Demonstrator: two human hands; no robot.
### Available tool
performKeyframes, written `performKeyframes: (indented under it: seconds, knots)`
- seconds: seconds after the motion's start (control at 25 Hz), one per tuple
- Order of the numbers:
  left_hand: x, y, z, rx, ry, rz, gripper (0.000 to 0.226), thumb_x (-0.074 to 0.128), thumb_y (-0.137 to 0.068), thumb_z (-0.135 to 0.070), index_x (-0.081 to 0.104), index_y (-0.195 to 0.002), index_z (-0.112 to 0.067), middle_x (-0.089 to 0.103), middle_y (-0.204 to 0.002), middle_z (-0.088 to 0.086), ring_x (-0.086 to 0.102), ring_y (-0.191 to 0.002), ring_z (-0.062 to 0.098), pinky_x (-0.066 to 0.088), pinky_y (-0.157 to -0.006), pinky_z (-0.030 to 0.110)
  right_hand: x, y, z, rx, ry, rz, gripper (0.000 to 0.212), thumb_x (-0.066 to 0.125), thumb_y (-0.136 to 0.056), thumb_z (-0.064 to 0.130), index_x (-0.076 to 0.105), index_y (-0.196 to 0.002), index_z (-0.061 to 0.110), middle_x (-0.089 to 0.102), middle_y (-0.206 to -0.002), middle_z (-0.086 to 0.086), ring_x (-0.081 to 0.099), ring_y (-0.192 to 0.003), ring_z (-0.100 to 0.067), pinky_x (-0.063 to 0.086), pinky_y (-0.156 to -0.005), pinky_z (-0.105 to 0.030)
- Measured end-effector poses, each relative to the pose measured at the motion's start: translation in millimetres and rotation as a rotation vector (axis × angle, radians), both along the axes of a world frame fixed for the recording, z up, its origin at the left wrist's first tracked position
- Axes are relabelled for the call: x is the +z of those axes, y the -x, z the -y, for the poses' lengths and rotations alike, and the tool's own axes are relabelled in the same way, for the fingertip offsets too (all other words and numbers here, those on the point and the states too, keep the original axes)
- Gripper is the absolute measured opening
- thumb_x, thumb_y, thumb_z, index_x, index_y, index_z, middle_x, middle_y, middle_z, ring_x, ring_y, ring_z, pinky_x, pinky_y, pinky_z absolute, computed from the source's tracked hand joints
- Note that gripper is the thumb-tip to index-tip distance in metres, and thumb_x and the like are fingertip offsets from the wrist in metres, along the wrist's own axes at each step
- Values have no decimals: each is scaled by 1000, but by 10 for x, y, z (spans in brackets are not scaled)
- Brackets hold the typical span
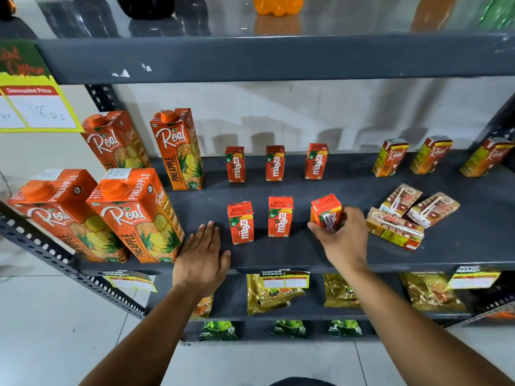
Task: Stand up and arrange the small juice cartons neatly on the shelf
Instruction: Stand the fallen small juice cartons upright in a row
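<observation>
On the dark grey shelf, three small red Maaza cartons stand in a back row. Two more stand in a front row. My right hand grips a further small Maaza carton at the right end of that front row, turned with its straw side toward me. My left hand rests flat and open on the shelf, left of the front row. Three small Real cartons lie flat in a pile to the right. Three small Real cartons stand at the back right.
Several tall Real pineapple cartons stand at the left of the shelf. A yellow price tag hangs at upper left. Lower shelves hold gold packets and green packets. Bottles stand on the shelf above.
</observation>
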State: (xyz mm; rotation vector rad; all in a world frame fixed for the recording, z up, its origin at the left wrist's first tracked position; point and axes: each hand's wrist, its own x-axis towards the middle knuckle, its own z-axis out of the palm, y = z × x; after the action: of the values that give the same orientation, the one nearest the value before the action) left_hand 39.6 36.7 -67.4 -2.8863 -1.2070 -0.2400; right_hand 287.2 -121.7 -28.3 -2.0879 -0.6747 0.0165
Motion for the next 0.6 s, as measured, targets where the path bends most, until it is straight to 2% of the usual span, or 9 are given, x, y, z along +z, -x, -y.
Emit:
performKeyframes:
  seconds: [0.08, 0.2, 0.28, 0.36, 0.4, 0.48, 0.6]
  knots:
    - [-4, -1, 4, 5, -2, -2, 71, 17, -91, -48, 37, -141, -1, 34, -151, 13, 27, -140, 26, 23, -113, 41, -1, 24, -73, -74, -24, -68, 59, 88, -64, 40, 53, -103, 15, 58, -105, -6, 61, -97, -23, 49, -74, -33]
    - [-4, -2, 9, 8, -3, 3, 72, 16, -91, -49, 36, -142, -2, 31, -152, 12, 25, -141, 25, 19, -113, 40, 11, 22, -119, -98, 50, -138, 63, 86, -64, 46, 41, -102, 22, 57, -109, -7, 63, -99, -25, 56, -76, -42]
    - [7, -5, 16, 5, -3, 8, 73, 15, -90, -49, 34, -142, -2, 30, -153, 12, 23, -142, 24, 17, -113, 39, 15, 36, -82, -84, 63, -160, 76, 84, -61, 55, 41, -112, 19, 54, -116, -8, 61, -107, -27, 56, -83, -46]
    - [19, -2, 24, 7, 4, 10, 73, 15, -90, -49, 34, -143, -3, 30, -153, 12, 24, -142, 25, 18, -113, 39, 98, 42, -16, -74, 20, -96, 98, 75, -58, 72, 40, -130, 15, 51, -126, -8, 56, -114, -25, 53, -89, -48]
    - [20, 0, 24, 6, 6, 14, 72, 16, -90, -49, 35, -142, -2, 31, -152, 12, 25, -141, 25, 19, -113, 39, 178, 14, 5, -60, 13, -36, 102, 68, -59, 78, 41, -133, 13, 51, -127, -9, 55, -114, -24, 53, -88, -47]
    - [20, 4, 23, 2, 12, 16, 71, 19, -91, -48, 37, -141, -1, 34, -151, 14, 28, -140, 27, 22, -112, 41, 410, -113, -9, 12, 127, 47, 91, 62, -66, 78, 52, -130, 14, 57, -125, -10, 58, -113, -24, 53, -87, -45]
    - [24, 1, 21, -8, 25, -6, 67, 25, -91, -45, 44, -135, 2, 41, -145, 18, 36, -135, 32, 29, -108, 45, 788, -342, -109, 244, 449, 79, 57, 69, -76, 53, 66, -118, 15, 68, -123, -8, 60, -116, -28, 51, -93, -42]
